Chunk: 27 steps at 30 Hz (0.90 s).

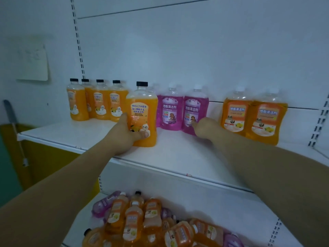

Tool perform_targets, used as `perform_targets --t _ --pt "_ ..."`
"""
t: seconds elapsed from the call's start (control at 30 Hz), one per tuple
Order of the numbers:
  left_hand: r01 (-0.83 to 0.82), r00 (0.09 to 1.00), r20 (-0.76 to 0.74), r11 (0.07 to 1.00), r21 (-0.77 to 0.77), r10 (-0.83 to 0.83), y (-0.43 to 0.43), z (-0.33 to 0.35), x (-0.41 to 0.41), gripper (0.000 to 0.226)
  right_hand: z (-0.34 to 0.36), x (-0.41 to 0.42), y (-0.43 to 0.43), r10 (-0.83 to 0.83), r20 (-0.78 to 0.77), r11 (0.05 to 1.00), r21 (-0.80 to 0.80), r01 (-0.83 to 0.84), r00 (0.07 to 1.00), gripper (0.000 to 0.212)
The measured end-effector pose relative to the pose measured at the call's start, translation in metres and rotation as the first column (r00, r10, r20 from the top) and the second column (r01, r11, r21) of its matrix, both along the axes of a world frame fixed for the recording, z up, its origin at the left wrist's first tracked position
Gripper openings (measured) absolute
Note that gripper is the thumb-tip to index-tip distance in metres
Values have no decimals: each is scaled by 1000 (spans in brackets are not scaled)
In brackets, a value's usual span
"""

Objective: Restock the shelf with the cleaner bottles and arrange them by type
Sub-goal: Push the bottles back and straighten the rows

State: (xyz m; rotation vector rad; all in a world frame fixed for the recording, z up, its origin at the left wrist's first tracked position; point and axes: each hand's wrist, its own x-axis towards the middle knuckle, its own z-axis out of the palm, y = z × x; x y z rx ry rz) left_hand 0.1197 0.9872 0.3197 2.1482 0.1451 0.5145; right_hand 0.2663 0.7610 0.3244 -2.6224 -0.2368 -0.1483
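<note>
My left hand (pixel 124 134) grips a black-capped orange cleaner bottle (pixel 141 111) that stands upright on the white upper shelf (pixel 178 157), right of a row of several matching black-capped orange bottles (pixel 99 102). My right hand (pixel 204 128) reaches the base of the nearer purple bottle (pixel 195 109); its fingers are behind the hand, so the hold is unclear. A second purple bottle (pixel 170 109) stands to its left. Two white-capped orange bottles (pixel 252 114) stand further right.
A lower shelf (pixel 231 211) carries a loose heap of orange and purple bottles (pixel 142 216) lying on their sides. Slotted uprights (pixel 78 41) frame the white back panel. A paper sheet (pixel 33 59) hangs on the left wall above a yellow surface (pixel 44 157).
</note>
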Motion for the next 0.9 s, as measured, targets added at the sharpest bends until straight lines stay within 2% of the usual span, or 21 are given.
perform_targets --t 0.1,0.13,0.23,0.3,0.37,0.47,0.53,0.67,0.8,0.9 --pt "8 999 33 999 -44 -7 10 -5 9 75 1 3 4 -70 -50 996 -57 67 996 45" --pt "7 999 34 999 -46 -5 12 -6 12 75 -2 8 5 -102 -52 992 -76 98 993 56" --pt "1 999 38 998 -56 1 16 -10 16 75 -11 9 11 -190 -94 981 24 193 977 100" --pt "-5 999 45 998 -57 8 16 -11 16 75 -11 3 18 -175 -104 980 81 184 979 114" --pt "-7 999 50 999 -43 9 17 -10 15 77 -7 -12 23 -122 -79 991 42 125 989 109" --pt "11 1000 19 1000 -15 -10 24 -8 16 81 4 -55 27 67 -20 963 -260 -70 998 79" --pt "-7 1000 1 1000 25 7 33 -5 16 85 4 -85 35 159 -55 914 -370 -168 986 86" --pt "-92 996 6 994 66 92 64 -5 13 89 0 -111 72 344 -208 825 -398 -401 915 87" --pt "-145 989 53 983 116 140 116 -7 11 99 -7 -110 115 402 -210 791 -411 -453 891 92" --pt "-153 988 31 982 110 150 163 -6 11 99 -8 -111 153 408 -226 783 -412 -466 885 94"
